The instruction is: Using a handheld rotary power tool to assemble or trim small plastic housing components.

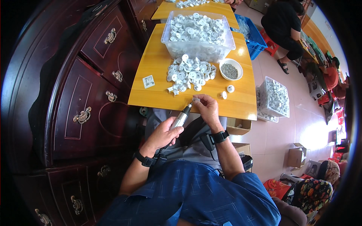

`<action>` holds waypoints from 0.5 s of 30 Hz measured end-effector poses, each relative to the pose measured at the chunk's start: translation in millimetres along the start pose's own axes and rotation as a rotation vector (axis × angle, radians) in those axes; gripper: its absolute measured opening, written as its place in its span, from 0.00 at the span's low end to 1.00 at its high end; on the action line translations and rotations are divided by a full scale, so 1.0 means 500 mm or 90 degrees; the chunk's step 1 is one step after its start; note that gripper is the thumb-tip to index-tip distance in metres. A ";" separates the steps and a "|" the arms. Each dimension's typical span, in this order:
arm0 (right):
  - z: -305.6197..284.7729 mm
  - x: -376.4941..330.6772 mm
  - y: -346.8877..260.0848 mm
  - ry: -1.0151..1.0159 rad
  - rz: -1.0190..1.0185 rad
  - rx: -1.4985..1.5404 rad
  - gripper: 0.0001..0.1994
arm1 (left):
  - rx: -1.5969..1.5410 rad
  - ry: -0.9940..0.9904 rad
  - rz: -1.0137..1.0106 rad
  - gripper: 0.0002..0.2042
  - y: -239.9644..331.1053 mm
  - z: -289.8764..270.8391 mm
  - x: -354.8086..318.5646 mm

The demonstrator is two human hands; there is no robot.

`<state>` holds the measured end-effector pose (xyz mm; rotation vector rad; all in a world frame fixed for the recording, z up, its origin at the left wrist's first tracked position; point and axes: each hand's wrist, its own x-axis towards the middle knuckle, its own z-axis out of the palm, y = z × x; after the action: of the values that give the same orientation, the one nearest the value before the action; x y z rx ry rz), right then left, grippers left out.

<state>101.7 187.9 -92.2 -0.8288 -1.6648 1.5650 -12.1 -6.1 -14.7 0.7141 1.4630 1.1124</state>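
Where its silver barrel (180, 121) ends, slim handheld tool (182, 117), black collar (186, 110), slanted.

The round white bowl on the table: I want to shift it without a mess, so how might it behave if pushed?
The white bowl is probably heavy for its size, as many metallic-looking grey bits lie in it. It would likely slide rather than catch, since the yellow tabletop looks smooth. Tipped, it could spill, being open-topped.
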 end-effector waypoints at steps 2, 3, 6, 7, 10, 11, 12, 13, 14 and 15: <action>-0.003 -0.001 -0.016 0.002 0.017 -0.051 0.09 | -0.010 -0.001 0.002 0.17 0.001 0.002 -0.001; -0.006 -0.002 -0.024 0.002 0.017 -0.052 0.09 | -0.019 -0.002 0.003 0.18 0.001 0.003 0.000; -0.024 -0.007 -0.045 -0.008 0.018 -0.102 0.08 | -0.017 -0.012 0.020 0.19 -0.002 0.006 0.002; -0.034 -0.011 -0.051 0.040 -0.099 -0.171 0.07 | -0.018 -0.012 0.021 0.19 -0.005 0.005 0.002; -0.082 -0.022 -0.081 0.160 -0.206 -0.234 0.06 | -0.011 -0.012 0.027 0.21 -0.016 0.004 -0.002; -0.108 -0.024 -0.081 0.187 -0.201 -0.260 0.06 | 0.001 -0.008 0.028 0.21 -0.018 0.003 -0.003; -0.136 -0.026 -0.081 0.213 -0.197 -0.285 0.06 | 0.012 -0.005 0.029 0.22 -0.021 0.002 -0.004; -0.163 -0.029 -0.081 0.220 -0.188 -0.330 0.06 | 0.011 -0.009 0.031 0.22 -0.022 0.002 -0.003; -0.186 -0.031 -0.081 0.226 -0.178 -0.375 0.06 | 0.012 -0.004 0.028 0.22 -0.025 0.001 -0.004; -0.205 -0.027 -0.071 0.235 -0.170 -0.434 0.07 | 0.013 0.002 0.025 0.22 -0.026 0.000 -0.004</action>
<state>194.9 231.0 -54.5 -1.0938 -1.9371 0.6006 -9.6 -12.6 -25.7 0.7582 1.4694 1.1307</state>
